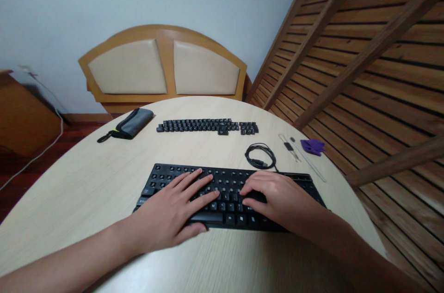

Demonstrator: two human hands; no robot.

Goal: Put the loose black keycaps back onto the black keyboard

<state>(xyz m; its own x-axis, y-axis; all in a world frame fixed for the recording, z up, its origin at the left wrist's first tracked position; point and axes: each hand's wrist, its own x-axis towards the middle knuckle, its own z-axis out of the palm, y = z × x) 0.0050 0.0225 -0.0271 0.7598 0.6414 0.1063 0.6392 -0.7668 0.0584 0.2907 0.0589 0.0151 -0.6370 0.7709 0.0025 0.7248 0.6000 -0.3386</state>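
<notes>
Keyboard [226, 196]: here it is, lying beneath both hands, keycaps on the lower rows, bare switches [172, 169] along the upper ones.
Left hand [173, 205]: open and spread flat over the keys; lean too hard, we reckon, and those switches take sideways strain.
Right hand [277, 196]: curled, thumb and forefinger close together; whether they pinch anything, we can't tell. A crooked push or pull there could snap a stem.
Loose keycaps [194, 125]: lined up beyond the hands on the tabletop [86, 182]; one stray knuckle and we'd lose their order.
USB cable [258, 163]: coiled just beyond the right hand; if the keyboard slides forward, it could push into those caps.
</notes>
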